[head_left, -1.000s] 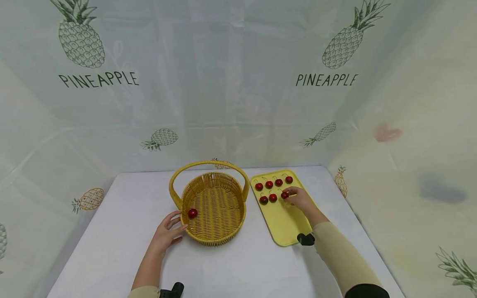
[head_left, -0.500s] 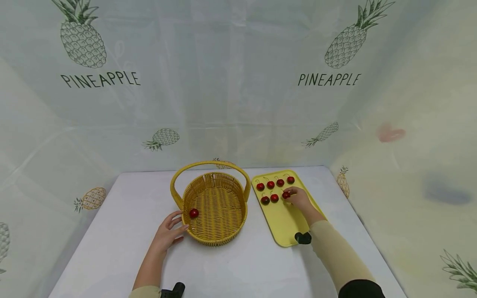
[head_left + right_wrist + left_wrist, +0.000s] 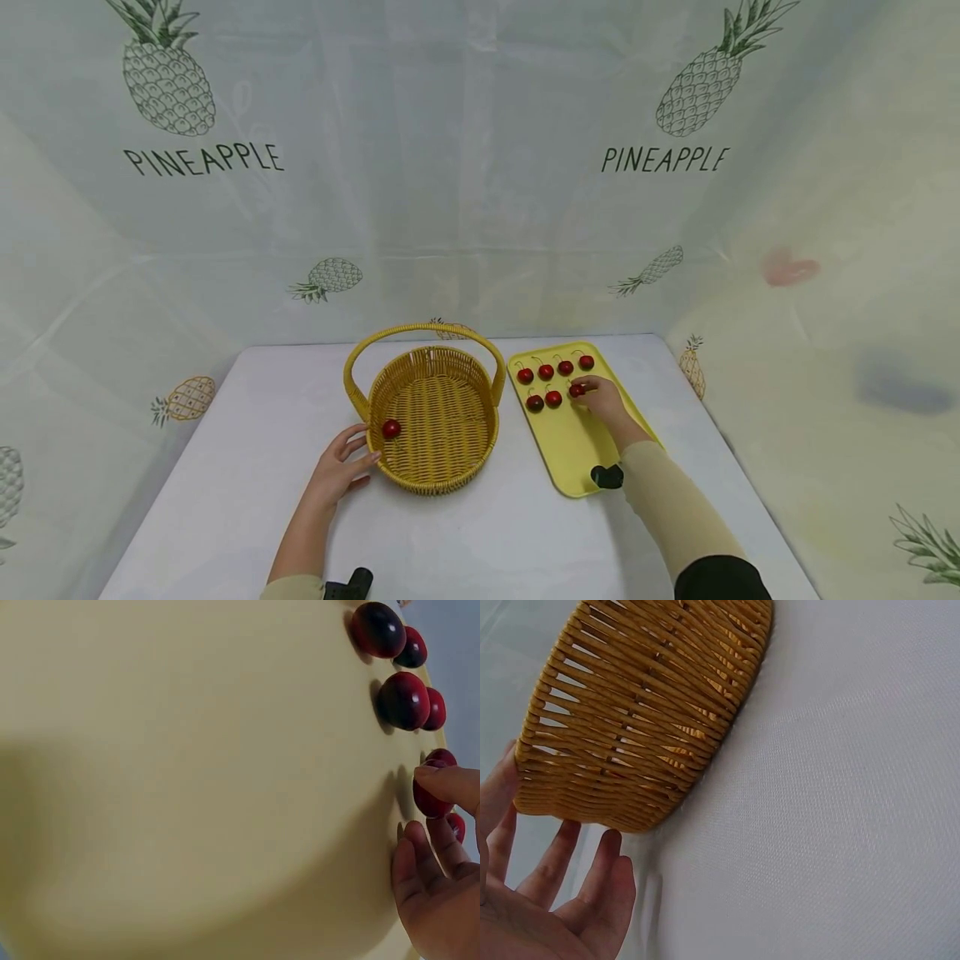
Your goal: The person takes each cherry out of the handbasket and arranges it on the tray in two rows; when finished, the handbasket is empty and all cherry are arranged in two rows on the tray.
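Note:
My right hand [image 3: 600, 402] is over the yellow tray [image 3: 570, 454], pinching a dark red cherry [image 3: 430, 796] between thumb and fingers. In the right wrist view the other fingers of this hand [image 3: 442, 881] are bent near the tray surface. Several more cherries [image 3: 553, 398] with thin stems lie in two rows on the tray's far half. My left hand [image 3: 337, 471] is at the left side of a yellow woven basket [image 3: 442, 417], fingers spread and fingertips at its rim and outer wall [image 3: 652, 705]. One cherry [image 3: 391, 428] lies inside the basket, at its left.
A tall arched handle [image 3: 423, 327] rises over the basket. Basket and tray stand side by side on a white table [image 3: 465, 542], a narrow gap between them. Behind the table hangs a pale curtain [image 3: 450, 167] printed with pineapples.
My right forearm has swung slightly to the left, while its fingers stay on the same cherry. The left hand and basket keep their place; the whole head view has shifted a little.

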The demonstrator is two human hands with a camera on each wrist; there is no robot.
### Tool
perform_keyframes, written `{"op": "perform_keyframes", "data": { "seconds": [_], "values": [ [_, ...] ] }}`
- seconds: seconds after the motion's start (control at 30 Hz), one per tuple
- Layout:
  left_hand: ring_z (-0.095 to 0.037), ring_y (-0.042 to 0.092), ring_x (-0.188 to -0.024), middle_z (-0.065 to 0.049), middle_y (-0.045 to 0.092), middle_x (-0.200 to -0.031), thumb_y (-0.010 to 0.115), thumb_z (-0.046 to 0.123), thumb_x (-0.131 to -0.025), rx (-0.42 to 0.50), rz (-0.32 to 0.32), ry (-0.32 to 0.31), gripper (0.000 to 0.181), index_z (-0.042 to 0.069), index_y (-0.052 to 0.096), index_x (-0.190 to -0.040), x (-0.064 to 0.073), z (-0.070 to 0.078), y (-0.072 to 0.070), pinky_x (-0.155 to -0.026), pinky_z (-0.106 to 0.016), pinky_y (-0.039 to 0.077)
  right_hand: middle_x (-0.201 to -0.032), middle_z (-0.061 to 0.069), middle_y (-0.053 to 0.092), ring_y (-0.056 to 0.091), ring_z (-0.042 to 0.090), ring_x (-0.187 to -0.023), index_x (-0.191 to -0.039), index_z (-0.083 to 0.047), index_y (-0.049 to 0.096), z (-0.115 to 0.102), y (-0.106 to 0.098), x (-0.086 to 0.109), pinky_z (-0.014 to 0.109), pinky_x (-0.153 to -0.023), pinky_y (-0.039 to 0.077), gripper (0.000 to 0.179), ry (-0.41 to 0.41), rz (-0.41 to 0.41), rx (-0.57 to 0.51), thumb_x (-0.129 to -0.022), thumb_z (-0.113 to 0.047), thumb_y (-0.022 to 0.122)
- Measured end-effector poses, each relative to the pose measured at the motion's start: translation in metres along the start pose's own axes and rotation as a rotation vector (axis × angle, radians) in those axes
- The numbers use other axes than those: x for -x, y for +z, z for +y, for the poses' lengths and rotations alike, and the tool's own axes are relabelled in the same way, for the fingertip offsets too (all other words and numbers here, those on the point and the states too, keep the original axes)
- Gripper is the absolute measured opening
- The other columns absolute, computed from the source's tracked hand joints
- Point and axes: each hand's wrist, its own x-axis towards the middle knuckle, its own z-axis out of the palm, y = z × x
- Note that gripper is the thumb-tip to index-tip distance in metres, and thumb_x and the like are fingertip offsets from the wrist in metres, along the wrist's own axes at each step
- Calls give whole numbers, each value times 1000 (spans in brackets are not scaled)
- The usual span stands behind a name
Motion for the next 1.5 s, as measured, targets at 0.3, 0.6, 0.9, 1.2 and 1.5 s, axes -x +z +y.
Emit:
{"op": "perform_keyframes", "data": {
  "seconds": [0.3, 0.6, 0.9, 1.2, 1.5],
  "values": [
    [-17, 62, -97, -23, 46, -142, 73, 10, -89, -8, 3, -7, 62, 13, 43, -143, 1, 2, 0, -79, -46, 53, -112, 25, 61, 57, 30, -90, -120, 4, 64, 4, 1, -3, 30, -63, 48, 38, -22, -10, 16, -83, 1, 73],
    [-17, 62, -98, -24, 45, -143, 73, 11, -89, -8, -6, -6, 63, 13, 43, -144, 1, 2, 0, -78, -46, 53, -108, 24, 61, 55, 24, -81, -114, 5, 67, 4, -3, -4, 28, -59, 46, 33, -29, -33, 7, -82, 3, 72],
    [-17, 62, -97, -23, 45, -143, 72, 10, -89, -6, -3, -20, 62, 14, 43, -144, 0, 1, -1, -79, -46, 52, -111, 26, 60, 55, 25, -82, -115, 5, 66, 5, -7, -4, 29, -62, 46, 34, -14, -53, 2, -82, 6, 68],
    [-15, 63, -94, -22, 46, -142, 73, 11, -89, 0, -10, -12, 62, 14, 43, -143, 0, 0, -1, -79, -45, 53, -111, 25, 60, 57, 28, -84, -111, -2, 70, 5, -18, 0, 35, -67, 49, 31, -68, -91, -17, -80, -3, 72],
    [-15, 63, -94, -23, 46, -142, 73, 11, -89, 0, -8, 0, 62, 13, 43, -143, 1, 0, -1, -79, -44, 53, -123, 29, 56, 57, 39, -104, -120, 5, 64, -5, -22, 8, 37, -77, 50, 34, -47, -85, 55, -87, -2, 69]
  ]
}}
